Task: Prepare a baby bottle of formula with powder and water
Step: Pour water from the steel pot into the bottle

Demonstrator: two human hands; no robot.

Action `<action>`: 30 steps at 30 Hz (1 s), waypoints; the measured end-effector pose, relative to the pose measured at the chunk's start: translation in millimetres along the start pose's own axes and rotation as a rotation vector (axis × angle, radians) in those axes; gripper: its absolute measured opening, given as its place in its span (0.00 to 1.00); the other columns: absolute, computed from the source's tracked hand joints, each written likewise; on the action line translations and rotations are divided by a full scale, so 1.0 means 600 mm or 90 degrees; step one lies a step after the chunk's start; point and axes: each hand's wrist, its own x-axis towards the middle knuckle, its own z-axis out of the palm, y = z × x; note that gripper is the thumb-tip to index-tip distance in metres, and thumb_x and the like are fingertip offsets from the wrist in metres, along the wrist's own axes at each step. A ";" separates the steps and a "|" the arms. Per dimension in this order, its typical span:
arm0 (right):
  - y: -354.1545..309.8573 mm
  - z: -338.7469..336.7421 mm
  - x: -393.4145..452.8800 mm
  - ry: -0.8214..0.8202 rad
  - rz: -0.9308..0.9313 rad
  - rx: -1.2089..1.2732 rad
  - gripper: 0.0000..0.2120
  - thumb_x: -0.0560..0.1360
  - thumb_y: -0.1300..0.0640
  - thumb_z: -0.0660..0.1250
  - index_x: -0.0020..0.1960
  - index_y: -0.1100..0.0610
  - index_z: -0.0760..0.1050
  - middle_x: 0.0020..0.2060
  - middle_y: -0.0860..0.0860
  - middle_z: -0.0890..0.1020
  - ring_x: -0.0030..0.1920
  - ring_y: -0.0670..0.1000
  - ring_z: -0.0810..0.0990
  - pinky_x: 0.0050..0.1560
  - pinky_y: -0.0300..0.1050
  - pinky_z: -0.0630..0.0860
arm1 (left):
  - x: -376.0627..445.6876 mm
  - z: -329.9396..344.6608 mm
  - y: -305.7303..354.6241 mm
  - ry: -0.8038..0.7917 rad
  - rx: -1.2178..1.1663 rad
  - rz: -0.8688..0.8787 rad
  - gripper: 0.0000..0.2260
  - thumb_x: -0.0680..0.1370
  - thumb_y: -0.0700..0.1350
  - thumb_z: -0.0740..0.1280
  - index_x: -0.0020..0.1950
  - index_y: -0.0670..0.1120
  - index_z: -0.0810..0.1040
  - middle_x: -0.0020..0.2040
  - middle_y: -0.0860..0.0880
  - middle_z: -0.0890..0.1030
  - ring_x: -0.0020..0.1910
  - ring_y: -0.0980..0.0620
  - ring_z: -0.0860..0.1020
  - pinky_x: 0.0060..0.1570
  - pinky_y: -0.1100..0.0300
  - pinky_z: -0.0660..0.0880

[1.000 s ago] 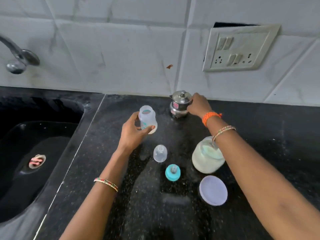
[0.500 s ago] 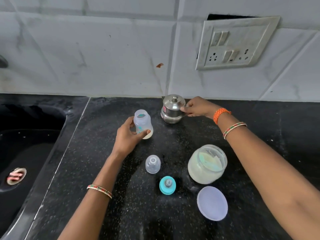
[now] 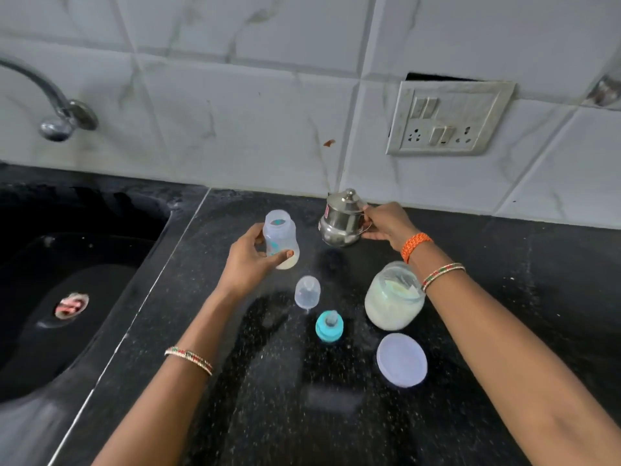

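The left hand [image 3: 250, 260] is gripping the bottle [image 3: 280, 239], fingers and thumb curled round its lower body, and is holding it upright with the mouth open; a pale layer, likely powder, is lying in its base. Whether the bottle is resting on the worktop [image 3: 504, 331] or sitting just above it cannot be told. The right hand [image 3: 386, 223] is gripping the steel pot [image 3: 341, 220] at its handle side; the pot is lidded, tilting slightly toward the bottle, and appears lifted clear of the worktop, just to the right of the bottle. In front of the bottle, the clear cap [image 3: 307, 292] is standing on the worktop, and the teal teat ring [image 3: 329, 326] is sitting nearer the person again. The open powder jar [image 3: 393, 297] is standing to the right of the bottle, in front of the pot, with its flat lid [image 3: 401, 359] lying nearer still. The step in hand appears to be the water fill, powder dosing judged complete. The next move is calling for bringing the spout over the bottle mouth, keeping the bottle steady and vertical, and tipping the pot slowly, because the mouth is narrow and the pot lid may be loose.
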 end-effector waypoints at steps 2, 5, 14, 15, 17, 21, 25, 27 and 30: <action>-0.006 -0.001 -0.027 -0.006 -0.031 -0.006 0.17 0.75 0.50 0.69 0.50 0.66 0.78 0.48 0.59 0.82 0.50 0.55 0.83 0.47 0.51 0.82 | -0.019 -0.010 0.001 0.001 0.012 0.002 0.21 0.68 0.47 0.77 0.58 0.51 0.74 0.52 0.54 0.81 0.52 0.59 0.78 0.48 0.68 0.74; -0.008 -0.004 -0.074 -0.033 -0.069 -0.021 0.19 0.74 0.51 0.70 0.51 0.68 0.79 0.51 0.61 0.82 0.53 0.54 0.82 0.48 0.48 0.81 | -0.058 -0.021 0.000 0.009 0.003 -0.002 0.20 0.68 0.48 0.77 0.56 0.52 0.75 0.51 0.56 0.81 0.50 0.62 0.79 0.42 0.75 0.73; -0.005 0.009 -0.168 -0.152 -0.138 -0.124 0.08 0.74 0.56 0.70 0.41 0.61 0.78 0.40 0.54 0.83 0.42 0.48 0.82 0.39 0.40 0.81 | -0.148 -0.038 -0.026 -0.027 0.016 -0.034 0.20 0.67 0.47 0.77 0.56 0.53 0.75 0.51 0.59 0.81 0.52 0.62 0.78 0.48 0.69 0.72; -0.005 0.010 -0.174 -0.159 -0.145 -0.136 0.08 0.74 0.55 0.70 0.40 0.60 0.78 0.39 0.53 0.83 0.41 0.47 0.83 0.36 0.39 0.81 | -0.155 -0.039 -0.031 -0.030 0.015 -0.041 0.20 0.67 0.47 0.77 0.56 0.53 0.75 0.51 0.59 0.81 0.52 0.62 0.78 0.48 0.68 0.72; -0.005 0.011 -0.185 -0.168 -0.158 -0.148 0.09 0.74 0.55 0.70 0.39 0.59 0.78 0.40 0.54 0.83 0.42 0.48 0.83 0.34 0.37 0.80 | -0.164 -0.040 -0.035 -0.045 0.028 -0.050 0.21 0.67 0.48 0.77 0.57 0.52 0.75 0.50 0.59 0.80 0.51 0.62 0.78 0.47 0.67 0.72; -0.010 0.008 -0.201 -0.180 -0.165 -0.165 0.08 0.75 0.57 0.69 0.39 0.59 0.77 0.40 0.55 0.83 0.42 0.50 0.84 0.37 0.40 0.82 | -0.167 -0.040 -0.040 -0.068 0.089 -0.049 0.25 0.67 0.49 0.77 0.61 0.50 0.75 0.51 0.57 0.80 0.51 0.59 0.77 0.50 0.64 0.72; -0.019 -0.001 -0.215 -0.197 -0.161 -0.199 0.07 0.75 0.59 0.69 0.40 0.60 0.77 0.39 0.55 0.83 0.41 0.49 0.83 0.37 0.39 0.82 | -0.172 -0.032 -0.047 -0.073 0.114 -0.031 0.26 0.67 0.48 0.77 0.62 0.49 0.75 0.53 0.54 0.81 0.53 0.53 0.78 0.55 0.58 0.74; -0.025 -0.006 -0.221 -0.197 -0.162 -0.227 0.07 0.75 0.59 0.69 0.44 0.63 0.78 0.38 0.56 0.83 0.40 0.49 0.83 0.34 0.37 0.81 | -0.175 -0.024 -0.051 -0.085 0.116 -0.030 0.26 0.67 0.47 0.77 0.62 0.48 0.74 0.55 0.52 0.81 0.54 0.52 0.79 0.58 0.55 0.74; -0.032 -0.013 -0.230 -0.206 -0.166 -0.266 0.08 0.75 0.58 0.69 0.46 0.64 0.79 0.37 0.54 0.83 0.39 0.48 0.83 0.33 0.37 0.80 | -0.178 -0.011 -0.056 -0.093 0.091 -0.038 0.25 0.68 0.46 0.77 0.63 0.48 0.74 0.56 0.50 0.81 0.56 0.51 0.78 0.60 0.50 0.74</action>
